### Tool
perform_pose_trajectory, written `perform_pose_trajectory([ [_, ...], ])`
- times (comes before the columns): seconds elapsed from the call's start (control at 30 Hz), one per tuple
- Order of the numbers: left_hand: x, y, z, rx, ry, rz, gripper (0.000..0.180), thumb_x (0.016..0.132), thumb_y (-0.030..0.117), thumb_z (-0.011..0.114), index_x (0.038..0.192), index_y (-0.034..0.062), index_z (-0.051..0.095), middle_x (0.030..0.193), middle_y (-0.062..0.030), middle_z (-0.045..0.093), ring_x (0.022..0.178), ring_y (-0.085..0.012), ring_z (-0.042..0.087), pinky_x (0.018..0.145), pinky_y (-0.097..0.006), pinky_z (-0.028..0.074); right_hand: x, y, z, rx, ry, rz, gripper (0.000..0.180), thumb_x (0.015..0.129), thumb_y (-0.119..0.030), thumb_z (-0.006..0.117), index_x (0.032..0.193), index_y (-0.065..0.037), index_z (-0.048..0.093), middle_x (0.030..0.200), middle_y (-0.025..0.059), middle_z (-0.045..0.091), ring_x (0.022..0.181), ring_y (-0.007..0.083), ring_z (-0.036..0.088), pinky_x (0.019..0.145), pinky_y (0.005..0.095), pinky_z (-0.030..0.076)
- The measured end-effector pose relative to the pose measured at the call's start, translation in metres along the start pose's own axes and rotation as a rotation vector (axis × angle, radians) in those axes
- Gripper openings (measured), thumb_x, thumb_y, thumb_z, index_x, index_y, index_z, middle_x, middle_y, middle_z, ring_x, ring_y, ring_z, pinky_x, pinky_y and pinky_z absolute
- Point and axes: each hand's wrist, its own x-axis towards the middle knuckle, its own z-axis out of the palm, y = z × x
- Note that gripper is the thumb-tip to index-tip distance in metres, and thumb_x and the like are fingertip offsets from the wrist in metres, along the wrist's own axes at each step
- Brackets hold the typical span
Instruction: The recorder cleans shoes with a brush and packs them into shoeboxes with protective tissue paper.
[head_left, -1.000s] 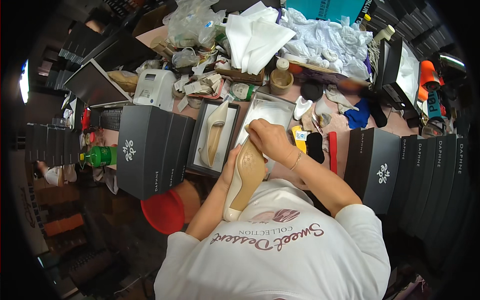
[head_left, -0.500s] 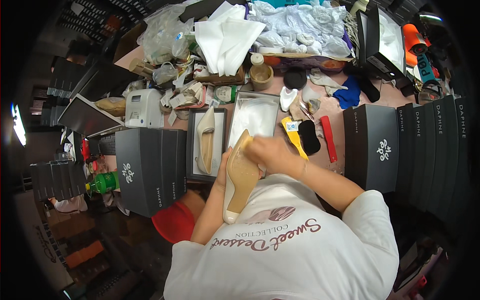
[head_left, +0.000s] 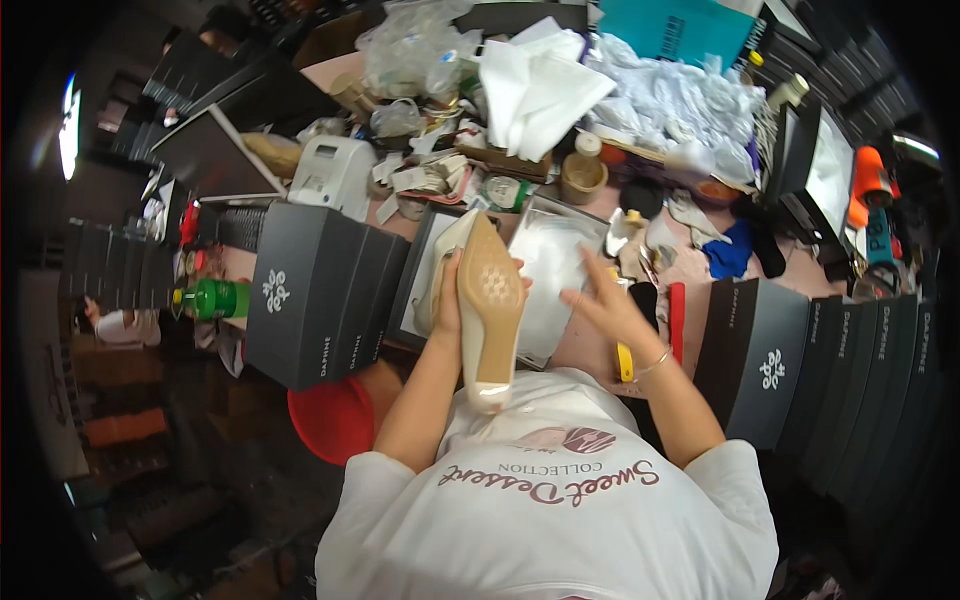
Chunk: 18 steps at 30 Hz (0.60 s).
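Observation:
My left hand [head_left: 448,300] grips a cream heeled shoe [head_left: 492,285], sole up and heel toward me. Its tan sole has a patterned patch at the forefoot. A second pale shoe [head_left: 437,285] shows partly behind my left hand, in a grey shoebox [head_left: 408,300]; the rest is hidden. Right of the held shoe, my right hand [head_left: 612,312] is open with its fingers apart, apart from the shoe. It hovers by the edge of a grey tray-like box part [head_left: 537,352] lined with white paper [head_left: 548,275]. Beside that hand lie a yellow tool [head_left: 625,362] and a red one [head_left: 677,315].
Dark shoeboxes stand at left [head_left: 300,300] and right [head_left: 765,350]. Behind are a white label printer [head_left: 333,175], white sheets [head_left: 540,90], a capped bottle [head_left: 585,170] and a blue cloth [head_left: 730,250]. A small yellowish piece [head_left: 632,216] lies among scraps. A red stool [head_left: 325,420] is at lower left.
My right hand has left the shoe's sole, moved right and opened; the yellowish piece at its fingers is gone from it. The shoe is turned more upright. The whole view has shifted.

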Motion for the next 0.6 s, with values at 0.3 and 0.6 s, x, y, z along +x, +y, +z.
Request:
perform_pose_trajectory([
  [0.3,0.019,0.02,-0.116,1.693,0.487,0.447,0.07,0.087,0.032,0.059,0.142,0.0016,0.028,0.133,-0.0292,0.043,0.123,-0.0408,0.043,0.1,-0.043,0.036,-0.024,-0.028,0.03,0.985,-0.17,0.414,0.04,0.083,-0.007,0.066,0.12,-0.002,0.051,0.105,0.0058,0.061,0.092,0.0119,0.06,0.08,0.0275,0.051],
  [0.6,-0.014,0.043,-0.115,0.683,0.318,-0.014,0.029,0.092,0.027,0.052,0.109,0.0042,0.061,0.083,-0.0168,0.065,0.073,-0.0276,0.064,0.064,-0.037,0.053,-0.028,-0.02,0.032,1.363,-0.005,0.412,0.05,0.089,-0.015,0.053,0.134,-0.004,0.036,0.121,0.0186,0.054,0.109,0.0278,0.058,0.088,0.0381,0.052],
])
